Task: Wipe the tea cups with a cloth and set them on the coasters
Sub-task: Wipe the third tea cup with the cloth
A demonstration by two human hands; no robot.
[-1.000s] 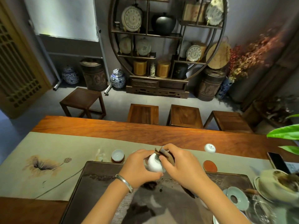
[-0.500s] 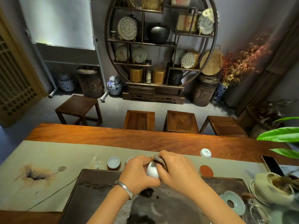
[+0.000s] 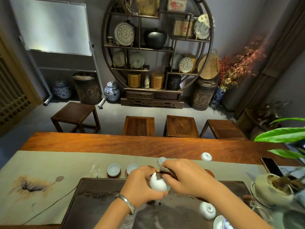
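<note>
- the left hand [image 3: 140, 187] has its grip closed around a white tea cup [image 3: 158, 182], tipped with its rounded outside toward the camera, held above the far edge of the dark tea tray [image 3: 92, 200].
- the right hand [image 3: 186, 177] pinches a dark cloth [image 3: 165, 172] at the cup's mouth; most of the cloth is hidden under the fingers.
- a silver bracelet [image 3: 126, 202] sits on the left wrist.
- just beyond the tray, on the pale runner [image 3: 49, 164], two cups stand upright on brown coasters: one [image 3: 113, 170] to the left and a second [image 3: 132, 167] partly behind the left hand.
- another coaster [image 3: 210, 173] peeks out past the right hand, its top mostly hidden; whether it is bare cannot be told.
- an upside-down white cup [image 3: 206, 157] rests on the runner beyond the right hand, and another pale cup [image 3: 161, 160] shows just above the knuckles.
- one more upside-down cup [image 3: 207, 210] lies on the tray beside the right forearm.
- at the right edge of the desk [image 3: 148, 145] are a bowl of brown scraps [image 3: 274, 189], a dark phone [image 3: 271, 166] and green leaves [image 3: 283, 134].
- three wooden stools [image 3: 181, 126] stand against the desk's far side.
</note>
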